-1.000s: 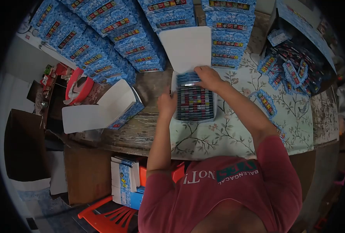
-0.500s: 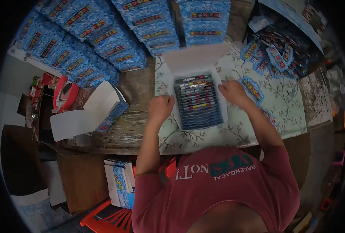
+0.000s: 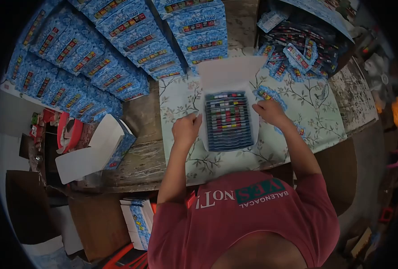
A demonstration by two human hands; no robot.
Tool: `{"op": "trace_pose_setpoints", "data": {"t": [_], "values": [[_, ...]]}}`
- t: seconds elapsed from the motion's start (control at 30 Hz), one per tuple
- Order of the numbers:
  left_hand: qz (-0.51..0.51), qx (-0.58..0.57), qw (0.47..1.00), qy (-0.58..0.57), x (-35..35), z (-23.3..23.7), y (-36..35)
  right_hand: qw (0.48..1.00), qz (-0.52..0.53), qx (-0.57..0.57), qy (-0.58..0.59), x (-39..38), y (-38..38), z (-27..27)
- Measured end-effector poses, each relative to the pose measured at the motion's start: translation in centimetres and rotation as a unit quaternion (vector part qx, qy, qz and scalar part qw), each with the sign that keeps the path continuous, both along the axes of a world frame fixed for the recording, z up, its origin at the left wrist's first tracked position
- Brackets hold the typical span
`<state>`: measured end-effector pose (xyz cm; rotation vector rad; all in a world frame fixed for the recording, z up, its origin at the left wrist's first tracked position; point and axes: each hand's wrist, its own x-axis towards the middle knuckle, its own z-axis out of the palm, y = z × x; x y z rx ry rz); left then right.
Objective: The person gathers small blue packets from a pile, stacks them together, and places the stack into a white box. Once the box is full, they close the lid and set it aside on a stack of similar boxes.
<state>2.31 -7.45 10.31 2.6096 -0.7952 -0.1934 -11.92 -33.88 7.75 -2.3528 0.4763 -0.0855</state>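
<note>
The open box (image 3: 256,134), filled with packets (image 3: 228,119), lay on the flowered tablecloth (image 3: 315,112) directly between the two hands, with its white lid (image 3: 228,71) folded back. The left hand (image 3: 186,128) was curled against the box's left wall and the right hand (image 3: 269,112) against its right. Whether either hand pinched the card could not be told.

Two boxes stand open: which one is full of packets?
The box between the left hand and right hand, packed with packets; the other open box, farther left, shows none.
</note>
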Motion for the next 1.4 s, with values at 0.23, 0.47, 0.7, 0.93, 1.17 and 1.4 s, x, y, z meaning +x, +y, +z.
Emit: {"op": "trace_pose_setpoints", "data": {"t": [0.23, 0.47, 0.7, 0.93, 1.17, 1.4], "values": [[-0.233, -0.074, 0.959, -0.14, -3.0, -1.1, -5.3, 0.988, -0.09, 0.006, -0.127, 1.5, -3.1, -3.1], [-0.288, 0.117, 0.949, -0.056, 0.9, -3.0, -9.0, 0.98, -0.125, 0.001, -0.157, 0.0, -4.0, -4.4], [-0.275, 0.094, 0.956, -0.035, -2.5, -2.2, -5.8, 0.94, -0.19, -0.267, -0.099, -1.9, -9.6, -8.9], [-0.235, 0.09, 0.968, -0.016, -1.8, -1.9, -6.7, 0.978, -0.155, -0.133, 0.051, 0.9, -11.5, -7.9], [-0.264, 0.069, 0.962, -0.016, -1.7, -2.1, -5.8, 0.933, -0.192, 0.204, -0.228, -1.3, -7.3, 2.2], [-0.239, 0.038, 0.97, -0.033, -0.8, -2.3, -7.4, 0.896, -0.048, 0.293, -0.331, 3.0, -0.7, 6.0]]}}
